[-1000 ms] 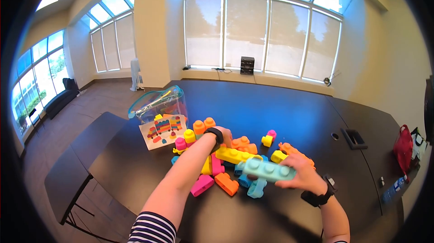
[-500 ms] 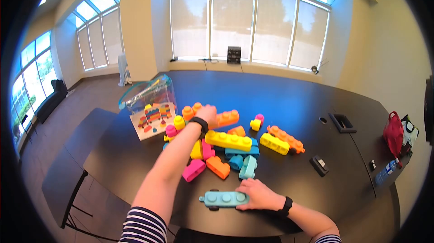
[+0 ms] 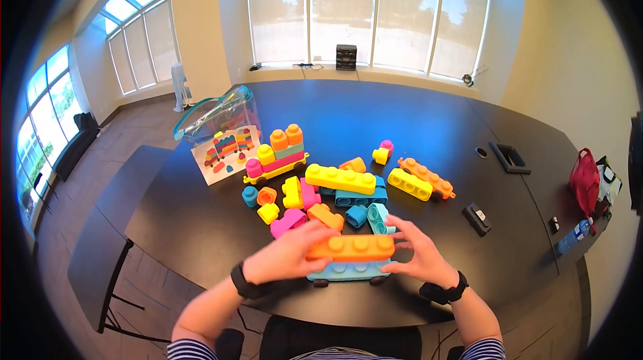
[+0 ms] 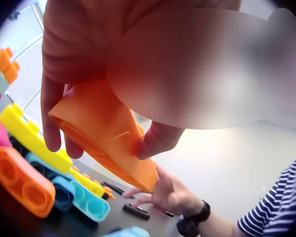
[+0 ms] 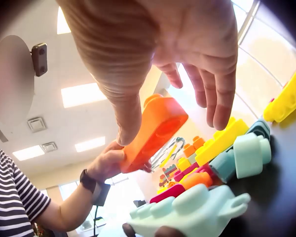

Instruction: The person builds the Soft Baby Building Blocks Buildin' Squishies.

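My left hand [image 3: 284, 253] grips a long orange toy block [image 3: 358, 247] by its left end. The block is level, studs upward, close over a light blue wheeled block base [image 3: 355, 271] near the table's front edge. In the right wrist view a gap shows between the orange block and the base's studs [image 5: 195, 195]. My right hand [image 3: 425, 259] hovers at the block's right end, thumb and fingers spread around it without gripping. Just beyond lie an orange block [image 3: 326, 217], a magenta block [image 3: 289, 222] and a pale teal block [image 3: 379, 218].
A long yellow block [image 3: 340, 179] tops the pile behind. Further left stands a built-up yellow wagon [image 3: 278, 167], before a picture card [image 3: 226, 152] and a clear bag [image 3: 221, 115]. To the right are an orange wheeled base [image 3: 429, 178], a black device [image 3: 477, 218] and a water bottle [image 3: 574, 236].
My left hand has brought the orange block from behind the pile to above the light blue base. My right hand set that base down near the front edge and has let go.
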Demonstrator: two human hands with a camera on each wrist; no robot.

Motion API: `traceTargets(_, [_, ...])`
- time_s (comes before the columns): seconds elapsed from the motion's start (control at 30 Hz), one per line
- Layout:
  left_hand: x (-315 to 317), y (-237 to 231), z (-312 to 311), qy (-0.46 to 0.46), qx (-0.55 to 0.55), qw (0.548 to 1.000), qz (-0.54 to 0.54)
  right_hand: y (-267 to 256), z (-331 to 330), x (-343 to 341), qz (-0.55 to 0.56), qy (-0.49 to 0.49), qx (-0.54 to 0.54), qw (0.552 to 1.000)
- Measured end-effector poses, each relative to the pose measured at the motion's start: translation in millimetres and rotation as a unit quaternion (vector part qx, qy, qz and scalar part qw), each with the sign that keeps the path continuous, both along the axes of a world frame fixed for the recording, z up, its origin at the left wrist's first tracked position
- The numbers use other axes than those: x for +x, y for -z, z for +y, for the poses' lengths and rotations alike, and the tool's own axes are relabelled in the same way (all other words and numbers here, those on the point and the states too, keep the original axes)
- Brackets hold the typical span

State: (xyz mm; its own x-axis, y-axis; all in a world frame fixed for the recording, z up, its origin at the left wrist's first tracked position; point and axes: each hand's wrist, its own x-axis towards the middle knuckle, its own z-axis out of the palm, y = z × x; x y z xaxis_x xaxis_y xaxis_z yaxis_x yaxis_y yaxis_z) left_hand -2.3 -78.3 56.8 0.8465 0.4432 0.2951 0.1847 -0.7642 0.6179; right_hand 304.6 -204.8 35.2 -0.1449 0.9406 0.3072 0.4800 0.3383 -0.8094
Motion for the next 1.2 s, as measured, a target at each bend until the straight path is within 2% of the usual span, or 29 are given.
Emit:
traceTargets(0.07, [-4.3, 16.3, -16.6, -0.010, -0.039, 0.999, 0.024, 5.6, -2.9, -9.0, -0.024, -0.009, 0.003, 1.000])
traceTargets(0.13, [-6.8, 28.1, -23.2, -0.020, -0.054, 0.998, 0.004, 6.2, -5.2, -13.7, -0.082, -0.005, 0.040, 0.996])
traceTargets(0.23, [-9.3, 32.1, -26.7, -0.031, -0.073, 0.997, -0.006, 10.3, -5.6, -13.4, -0.107, -0.004, 0.061, 0.992])
traceTargets(0.53, [-11.0, 34.3, -33.7, -0.050, -0.062, 0.997, 0.002, 10.4, -17.1, -12.5, -0.077, 0.027, 0.031, 0.996])
traceTargets(0.73, [-5.9, 33.6, -42.2, -0.062, -0.027, 0.998, -0.014, 12.1, -19.2, -10.8, -0.112, 0.044, 0.071, 0.990])
traceTargets(0.83, [-3.0, 40.4, -45.0, -0.062, -0.024, 0.998, -0.018, 13.2, -23.5, -15.9, -0.050, 0.075, 0.006, 0.996])
traceTargets(1.03, [0.8, 43.9, -46.3, -0.096, 0.017, 0.994, 0.040, 20.6, -24.3, -17.6, 0.019, 0.064, -0.031, 0.997])
traceTargets(1.2, [-6.1, 47.2, -41.5, -0.081, -0.003, 0.994, 0.071, 14.9, -24.4, -22.2, -0.037, 0.052, -0.024, 0.998])
